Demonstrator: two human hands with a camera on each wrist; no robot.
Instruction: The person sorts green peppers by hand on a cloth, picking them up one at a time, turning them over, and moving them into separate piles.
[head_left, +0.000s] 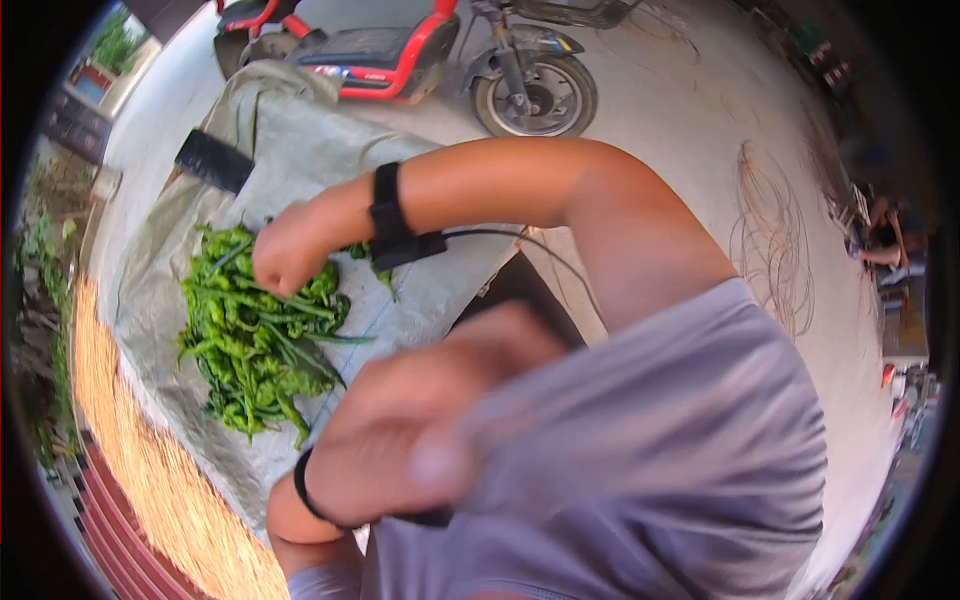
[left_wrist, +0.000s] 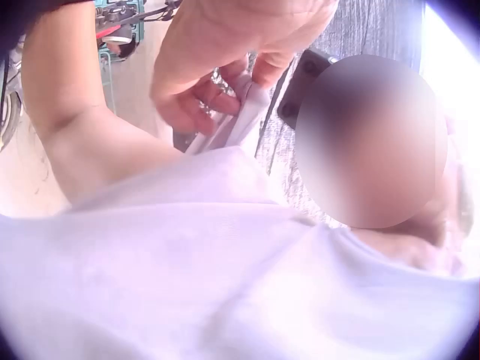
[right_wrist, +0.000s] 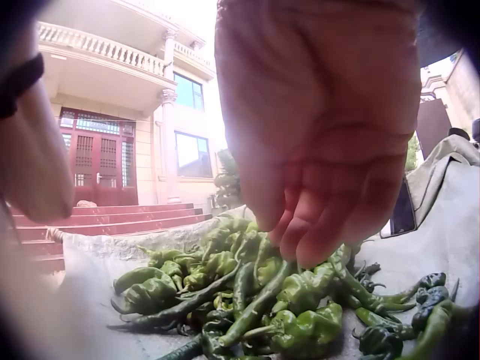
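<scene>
A heap of green peppers [head_left: 250,340] lies on a pale woven sheet [head_left: 400,310]. Over it is my right hand [head_left: 295,245], fingers bent downward. In the right wrist view the fingertips [right_wrist: 307,251] come right at the peppers [right_wrist: 300,292], and one long pepper [right_wrist: 259,304] runs up to them. I cannot tell whether the fingers hold one. Close to my body, my left hand [head_left: 420,420] is blurred. The left wrist view shows that hand [left_wrist: 232,45] pinching a bunched fold of the grey shirt [left_wrist: 251,105], pulled out from the body.
A black phone [head_left: 215,160] lies on the sheet beyond the peppers. Past the sheet stands a red electric scooter [head_left: 400,60]. Coiled wire [head_left: 770,240] lies on the concrete at right. Along the left are spread yellow grain-like material [head_left: 150,440] and red steps [head_left: 120,520].
</scene>
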